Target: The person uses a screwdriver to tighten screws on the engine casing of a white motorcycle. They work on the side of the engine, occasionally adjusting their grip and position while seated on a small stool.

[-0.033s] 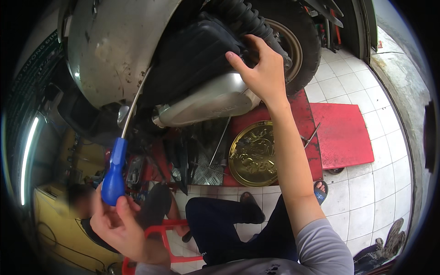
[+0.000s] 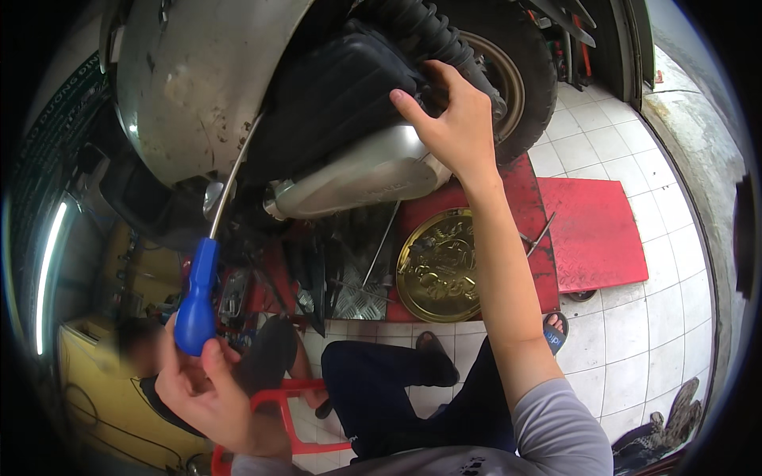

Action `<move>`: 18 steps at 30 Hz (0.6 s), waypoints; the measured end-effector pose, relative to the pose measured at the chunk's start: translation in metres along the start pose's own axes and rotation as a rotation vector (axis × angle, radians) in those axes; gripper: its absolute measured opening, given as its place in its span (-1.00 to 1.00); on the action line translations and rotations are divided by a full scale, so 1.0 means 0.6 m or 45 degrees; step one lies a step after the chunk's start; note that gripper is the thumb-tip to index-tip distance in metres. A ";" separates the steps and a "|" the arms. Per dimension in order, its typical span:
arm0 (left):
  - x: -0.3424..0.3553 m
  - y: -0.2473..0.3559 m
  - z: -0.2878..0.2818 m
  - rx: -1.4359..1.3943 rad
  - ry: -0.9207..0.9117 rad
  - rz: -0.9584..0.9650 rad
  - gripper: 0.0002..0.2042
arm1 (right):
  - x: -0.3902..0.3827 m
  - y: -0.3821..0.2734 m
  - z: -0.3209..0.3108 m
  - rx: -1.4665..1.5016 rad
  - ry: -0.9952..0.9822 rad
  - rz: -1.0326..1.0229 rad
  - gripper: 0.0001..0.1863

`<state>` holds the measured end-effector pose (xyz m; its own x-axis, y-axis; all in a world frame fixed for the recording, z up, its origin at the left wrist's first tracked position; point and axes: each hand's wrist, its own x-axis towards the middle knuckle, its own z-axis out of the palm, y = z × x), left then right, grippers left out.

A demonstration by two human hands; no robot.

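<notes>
My left hand (image 2: 202,389) is closed at the butt of a blue-handled screwdriver (image 2: 196,309), fingertips and thumb around its rounded end. The long metal shaft slants up, its tip meeting the lower edge of a scuffed silver body panel (image 2: 198,87) on a motorbike. My right hand (image 2: 456,119) rests at the rear edge of a black plastic housing (image 2: 337,99), thumb and index finger spread apart; its other fingers are hidden behind. Just above that hand is a black coiled shock absorber (image 2: 429,32). A silver engine cover (image 2: 365,186) lies below the housing.
Under the motorbike is a red stand (image 2: 516,206) bearing a round gold tray (image 2: 432,270) with small parts. A red ramp (image 2: 599,234) extends right over white floor tiles. The rear wheel (image 2: 536,87) is beyond my right hand. A person sits at lower left near a red stool (image 2: 290,420).
</notes>
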<state>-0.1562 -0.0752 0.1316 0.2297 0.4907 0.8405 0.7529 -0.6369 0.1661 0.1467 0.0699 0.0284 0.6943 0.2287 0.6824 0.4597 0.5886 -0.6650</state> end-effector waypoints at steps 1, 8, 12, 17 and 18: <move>0.002 -0.001 0.001 0.069 0.030 0.075 -0.64 | -0.002 -0.001 0.001 -0.006 0.003 0.002 -0.38; 0.011 -0.032 0.011 0.196 0.001 0.384 -0.67 | -0.002 0.007 0.004 -0.132 0.057 -0.068 -0.40; 0.004 -0.056 0.059 0.009 0.107 0.407 -0.63 | -0.005 0.002 0.011 -0.111 0.031 -0.046 -0.42; 0.009 -0.031 0.060 -0.102 0.232 0.089 -0.54 | -0.003 0.007 0.009 -0.107 0.019 0.026 -0.38; 0.018 -0.026 0.068 -0.084 0.292 0.009 -0.54 | -0.003 0.005 0.008 -0.107 0.002 0.058 -0.38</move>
<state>-0.1402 -0.0360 0.1169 0.0827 0.3431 0.9357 0.7079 -0.6811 0.1872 0.1443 0.0750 0.0264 0.7164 0.2527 0.6503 0.4725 0.5102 -0.7187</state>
